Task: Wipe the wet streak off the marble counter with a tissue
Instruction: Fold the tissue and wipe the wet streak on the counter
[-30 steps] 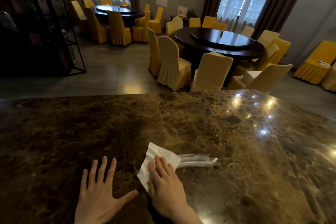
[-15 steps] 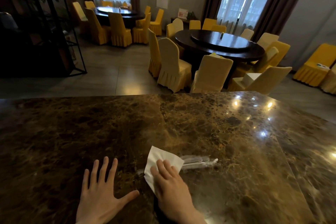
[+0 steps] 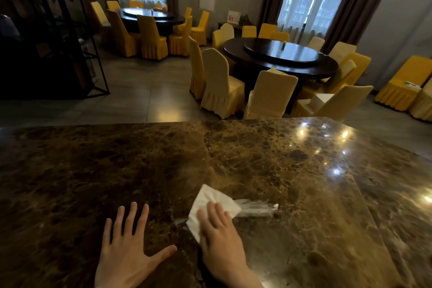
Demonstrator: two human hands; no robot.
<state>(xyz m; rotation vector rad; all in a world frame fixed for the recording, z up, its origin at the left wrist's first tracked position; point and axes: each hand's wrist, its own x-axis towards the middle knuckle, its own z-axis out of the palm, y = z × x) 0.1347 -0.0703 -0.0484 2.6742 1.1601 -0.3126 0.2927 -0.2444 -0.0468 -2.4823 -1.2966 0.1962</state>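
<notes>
Single head-worn wide-angle view, looking forward and down from behind marble counter [image 3: 280, 170]. Counter filling lower half of frame, near edge running off bottom. Both hands sitting closest to lens at bottom centre: left hand [image 3: 126, 255], right hand [image 3: 219, 238]. Upper half taking in dining room beyond counter, round table [image 3: 280, 58] and yellow chairs [image 3: 219, 82] lying well apart from camera. Straight lines bowing toward frame edges. No second view sharing scene.
</notes>
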